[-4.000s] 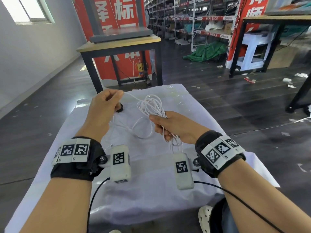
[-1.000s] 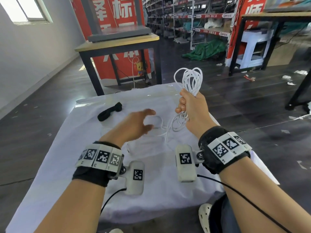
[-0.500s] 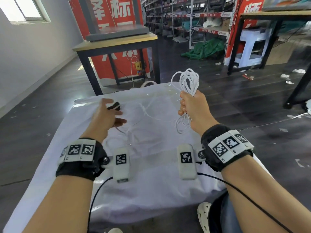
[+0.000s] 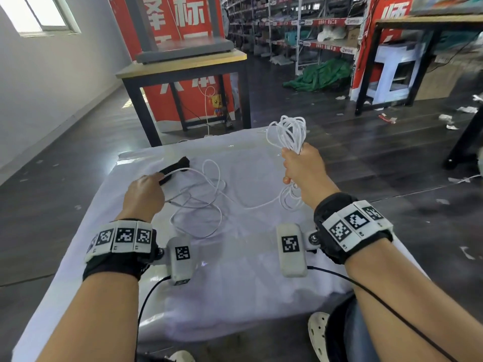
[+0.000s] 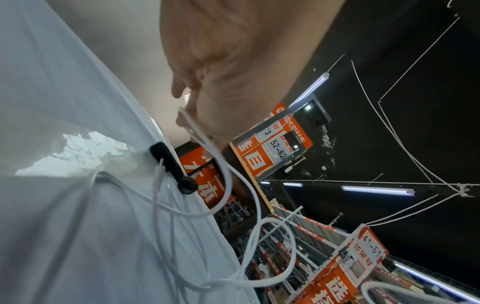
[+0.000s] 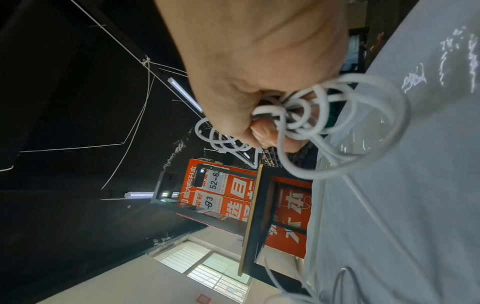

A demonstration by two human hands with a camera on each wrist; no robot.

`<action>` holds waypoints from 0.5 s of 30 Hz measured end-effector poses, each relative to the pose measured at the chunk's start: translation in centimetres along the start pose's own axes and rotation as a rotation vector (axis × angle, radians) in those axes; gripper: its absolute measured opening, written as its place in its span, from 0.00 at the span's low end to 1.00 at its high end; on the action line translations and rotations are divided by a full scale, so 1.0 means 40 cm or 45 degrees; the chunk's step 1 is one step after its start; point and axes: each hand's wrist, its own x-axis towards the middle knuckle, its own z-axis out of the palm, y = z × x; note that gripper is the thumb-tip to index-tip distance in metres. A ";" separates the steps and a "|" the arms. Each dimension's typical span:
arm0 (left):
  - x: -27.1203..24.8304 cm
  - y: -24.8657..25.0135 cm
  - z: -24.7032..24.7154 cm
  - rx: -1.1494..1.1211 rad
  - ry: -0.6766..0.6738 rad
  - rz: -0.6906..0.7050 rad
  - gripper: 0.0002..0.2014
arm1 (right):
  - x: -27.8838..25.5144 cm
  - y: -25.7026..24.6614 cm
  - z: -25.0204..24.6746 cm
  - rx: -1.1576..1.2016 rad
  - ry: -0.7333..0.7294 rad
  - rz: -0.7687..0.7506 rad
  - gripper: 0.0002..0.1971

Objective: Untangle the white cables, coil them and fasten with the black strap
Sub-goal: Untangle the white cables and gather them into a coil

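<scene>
Gripping coiled cable [image 4: 290,131], right hand [image 4: 303,168]; left hand [image 5: 221,86] pinches a strand, wrist-view only.

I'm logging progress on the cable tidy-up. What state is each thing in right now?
right hand: raised, gripping the coiled bundle
coiled bundle: partly wound, loops above and below the fist, unfastened
loose cable: still sprawled in loops on the white cloth
left hand: pinching a strand of the loose cable
black strap: lying on the cloth, unused
</scene>
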 end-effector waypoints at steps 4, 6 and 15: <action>0.006 0.041 0.009 -0.156 0.135 0.346 0.35 | -0.009 -0.001 0.016 -0.015 -0.083 0.007 0.04; -0.001 0.074 0.012 -0.331 0.187 0.474 0.38 | -0.009 -0.002 0.019 -0.007 -0.103 0.003 0.04; -0.056 0.199 0.007 -0.551 -0.257 0.624 0.13 | -0.018 -0.005 0.017 -0.095 -0.186 -0.001 0.04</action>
